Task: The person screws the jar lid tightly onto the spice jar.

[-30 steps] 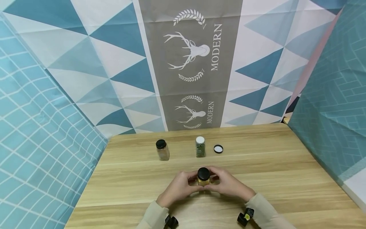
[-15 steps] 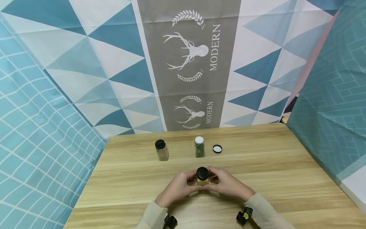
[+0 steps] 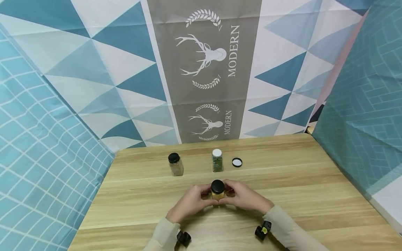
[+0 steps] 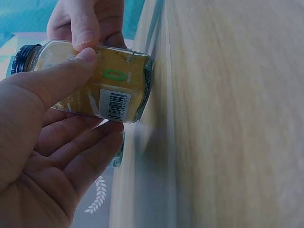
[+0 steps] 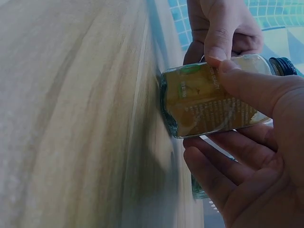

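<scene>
A glass spice jar (image 3: 217, 194) of yellow powder with a black lid stands upright between both hands near the middle of the table. My left hand (image 3: 191, 203) grips it from the left, thumb across the near face and fingers behind. From the right, my right hand (image 3: 246, 197) holds it the same way, and the two thumb tips meet on the glass. The left wrist view shows a barcode and a green mark on this yellow spice jar (image 4: 114, 83). Small print covers another face of the jar (image 5: 209, 102) in the right wrist view.
Behind the hands stand a black-lidded jar of brownish powder (image 3: 176, 167) and a white-topped jar of green flakes (image 3: 217, 162). A loose black-rimmed lid (image 3: 237, 162) lies to their right. Patterned cloth (image 3: 207, 69) hangs behind the wooden table (image 3: 282, 167).
Everything has shifted slightly left in the head view as the camera turns. The yellow jar and both hands also sit a little farther forward; the grip looks the same.
</scene>
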Available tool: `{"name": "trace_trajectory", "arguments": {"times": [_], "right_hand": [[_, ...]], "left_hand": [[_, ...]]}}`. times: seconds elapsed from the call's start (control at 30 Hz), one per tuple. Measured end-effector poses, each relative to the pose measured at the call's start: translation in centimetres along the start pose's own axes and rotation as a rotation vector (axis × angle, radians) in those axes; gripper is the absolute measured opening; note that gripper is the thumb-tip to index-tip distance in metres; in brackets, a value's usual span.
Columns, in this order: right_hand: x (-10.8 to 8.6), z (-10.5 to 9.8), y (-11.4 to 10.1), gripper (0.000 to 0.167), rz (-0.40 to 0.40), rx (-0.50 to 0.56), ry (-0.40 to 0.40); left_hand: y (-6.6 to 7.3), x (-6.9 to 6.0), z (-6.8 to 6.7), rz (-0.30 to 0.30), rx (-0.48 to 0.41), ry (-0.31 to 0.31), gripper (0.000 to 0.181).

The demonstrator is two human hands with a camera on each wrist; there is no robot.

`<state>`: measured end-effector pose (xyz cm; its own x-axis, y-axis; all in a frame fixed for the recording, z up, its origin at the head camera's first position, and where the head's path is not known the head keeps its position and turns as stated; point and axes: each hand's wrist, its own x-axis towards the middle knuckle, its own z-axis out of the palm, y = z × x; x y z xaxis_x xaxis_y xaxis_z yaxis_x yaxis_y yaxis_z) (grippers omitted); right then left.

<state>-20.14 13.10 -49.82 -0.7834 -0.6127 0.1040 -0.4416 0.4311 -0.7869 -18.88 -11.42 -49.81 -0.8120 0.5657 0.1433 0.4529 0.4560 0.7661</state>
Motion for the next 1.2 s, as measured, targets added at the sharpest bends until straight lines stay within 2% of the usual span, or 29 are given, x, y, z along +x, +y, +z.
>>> {"name": "trace_trajectory", "arguments": {"times": [0.17, 0.27, 0.43, 0.63, 0.9, 1.2], "right_hand": [[0.8, 0.1, -0.2, 0.046, 0.024, -0.001, -0.018], [1.5, 0.2, -0.3, 0.048, 0.021, -0.005, -0.013], [2.4, 0.5, -0.4, 0.049, 0.002, -0.009, -0.001], [3.1, 0.8, -0.5, 0.046, 0.02, 0.019, -0.008], [4.1, 1.2, -0.4, 0.046, 0.02, 0.035, -0.01], [5.6, 1.7, -0.1, 0.046, 0.021, 0.081, -0.005]], "left_hand": [[-0.4, -0.1, -0.6, -0.036, -0.06, -0.006, 0.051], [-0.6, -0.1, -1.0, -0.022, -0.078, 0.006, 0.051], [-1.1, 0.0, -1.5, -0.004, -0.056, 0.024, 0.056], [-1.7, 0.0, -1.9, -0.026, -0.058, 0.033, 0.061], [-2.2, -0.1, -2.4, -0.03, -0.075, 0.062, 0.056], [-2.5, -0.1, -2.7, -0.057, -0.038, 0.099, 0.054]]}}
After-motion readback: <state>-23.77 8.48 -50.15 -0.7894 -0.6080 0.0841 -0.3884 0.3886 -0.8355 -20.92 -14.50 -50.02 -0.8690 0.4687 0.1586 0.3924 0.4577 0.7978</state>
